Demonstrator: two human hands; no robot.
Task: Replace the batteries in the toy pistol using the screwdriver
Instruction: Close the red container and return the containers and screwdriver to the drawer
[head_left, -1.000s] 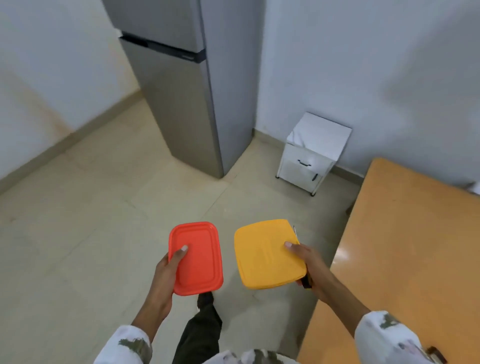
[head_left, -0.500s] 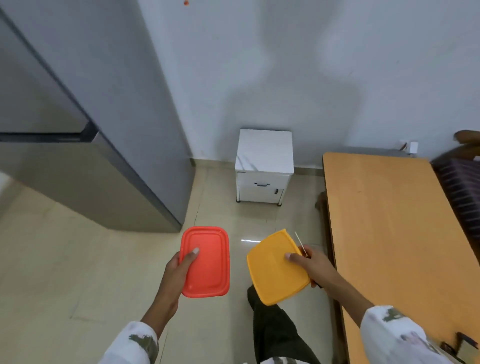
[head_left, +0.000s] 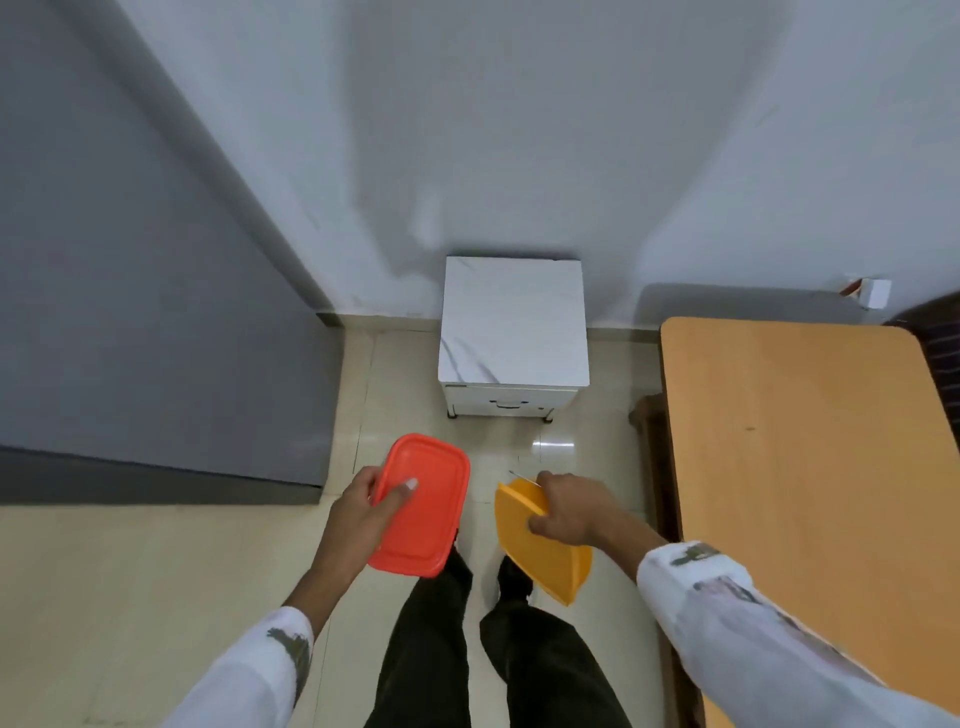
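As right hand (head_left: 571, 506) grips box (head_left: 543, 566), table edge (head_left: 681, 441) flanks.

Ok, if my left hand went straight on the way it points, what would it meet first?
Likely the white cabinet: the left hand, holding the red box, points forward and slightly right at it. Depth is unclear, so it might pass above it to the wall.
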